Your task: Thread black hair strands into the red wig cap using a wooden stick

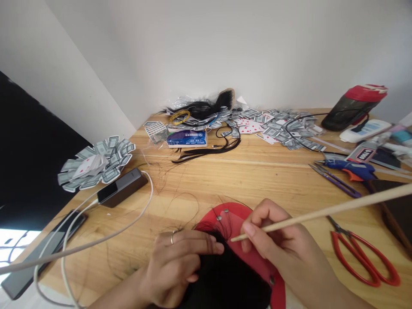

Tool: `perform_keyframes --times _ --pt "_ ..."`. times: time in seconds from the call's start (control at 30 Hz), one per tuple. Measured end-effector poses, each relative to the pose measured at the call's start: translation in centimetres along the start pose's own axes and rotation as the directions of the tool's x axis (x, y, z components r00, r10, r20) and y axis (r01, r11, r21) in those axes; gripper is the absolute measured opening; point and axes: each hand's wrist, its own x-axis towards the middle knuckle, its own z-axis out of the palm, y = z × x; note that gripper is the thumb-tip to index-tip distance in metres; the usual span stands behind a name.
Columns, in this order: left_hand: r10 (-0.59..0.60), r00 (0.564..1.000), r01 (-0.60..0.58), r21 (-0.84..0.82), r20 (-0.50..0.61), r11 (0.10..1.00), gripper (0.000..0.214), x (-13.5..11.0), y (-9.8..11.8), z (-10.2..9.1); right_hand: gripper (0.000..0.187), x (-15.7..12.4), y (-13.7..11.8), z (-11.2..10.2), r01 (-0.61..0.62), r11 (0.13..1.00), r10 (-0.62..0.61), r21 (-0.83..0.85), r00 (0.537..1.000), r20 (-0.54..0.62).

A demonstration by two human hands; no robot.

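My right hand (273,240) pinches a long pale wooden stick (325,210), its tapered tip close to the loose strands of a black hair piece (228,281). My left hand (180,262), with a ring on one finger, lies over that hair near its upper edge, fingers closed together on it. Under the hair is a rounded red panel (277,287) with silver snaps. Part of the panel is hidden by the hair and my right hand. Stray black strands stick up between the two hands.
Red-handled scissors (357,253) lie at right, near purple tweezers (336,180) and a blue glue gun (350,166). A red-lidded bottle (354,107) leans behind. Cut playing cards (277,126) cover the back. At left are a power bank (122,187), white cables and a phone (41,251).
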Motion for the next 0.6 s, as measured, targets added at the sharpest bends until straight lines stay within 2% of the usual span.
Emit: perform_keyframes --times 0.1,0.17,0.23,0.33,0.4,0.47,0.53,0.6 --pt "-0.172 0.983 0.155 -0.199 -0.069 0.968 0.020 0.1 0.0 0.0 0.028 0.4 0.0 -0.2 0.008 1.000 -0.008 0.017 1.000 0.017" --pt "-0.347 0.932 0.305 -0.292 -0.103 0.906 0.021 0.1 0.3 -0.4 0.029 0.5 0.1 -0.2 0.028 1.000 -0.028 0.014 0.999 0.029" --pt "-0.462 0.884 0.414 -0.338 -0.070 0.845 0.024 0.3 1.0 -1.1 0.030 0.5 0.1 -0.2 0.018 1.000 -0.019 0.022 0.999 0.031" --pt "-0.525 0.839 0.542 -0.322 0.145 0.776 0.027 1.3 2.3 -2.2 0.031 0.6 0.0 -0.2 -0.001 0.999 0.000 0.054 0.999 0.033" --pt "-0.552 0.764 0.637 -0.253 0.332 0.729 0.028 2.3 3.1 -2.8 0.031 0.7 -0.1 -0.2 -0.007 0.997 0.003 0.081 0.999 0.045" --pt "-0.583 0.667 0.706 -0.145 0.464 0.693 0.030 3.6 3.5 -3.0 0.031 0.8 -0.1 -0.3 -0.001 0.995 -0.005 0.098 0.998 0.061" --pt "-0.615 0.602 0.731 -0.041 0.510 0.682 0.030 4.7 3.4 -2.8 0.031 1.0 -0.1 -0.4 0.011 0.995 -0.019 0.104 0.997 0.070" --pt "-0.627 0.586 0.721 0.023 0.514 0.693 0.029 5.7 3.1 -2.3 0.032 1.2 -0.1 -0.4 0.023 0.995 -0.031 0.102 0.997 0.078"
